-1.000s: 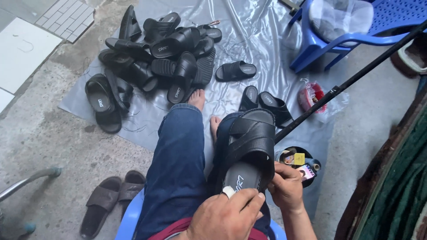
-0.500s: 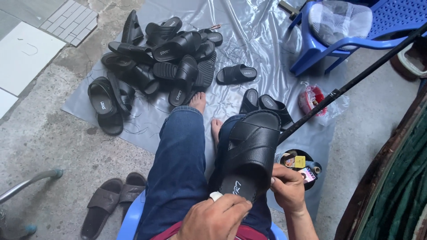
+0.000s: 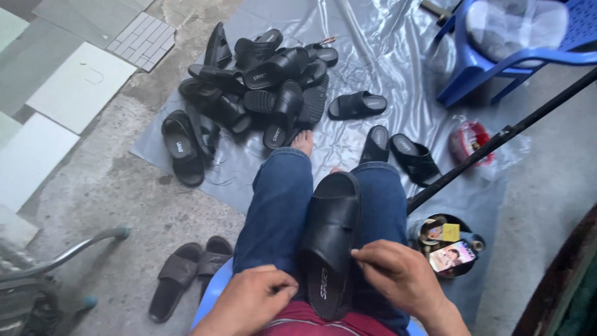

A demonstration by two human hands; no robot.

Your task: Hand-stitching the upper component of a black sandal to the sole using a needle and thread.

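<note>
A black slide slipper [image 3: 329, 239] lies lengthwise on my lap between my jeans-clad thighs, heel end toward me. My right hand [image 3: 401, 277] rests on my right thigh and pinches the slipper's right edge near the strap with thumb and forefinger. My left hand [image 3: 252, 298] sits on my left thigh just left of the slipper's heel. Its fingers are curled in and nothing shows in them. My bare feet [image 3: 303, 142] rest on the plastic sheet ahead.
A pile of black slippers [image 3: 261, 81] lies on a clear plastic sheet [image 3: 373, 56]. Nearby are two loose slippers [image 3: 398, 152], a blue plastic chair [image 3: 497, 62], a slanting black pole [image 3: 497, 140], a round tin with a phone [image 3: 448, 252], brown slippers [image 3: 186, 274] and a metal chair leg [image 3: 68, 252].
The slipper was held up and tilted over my right knee; now it lies flat between my thighs. My left hand came off its heel, and the small white item it held no longer shows.
</note>
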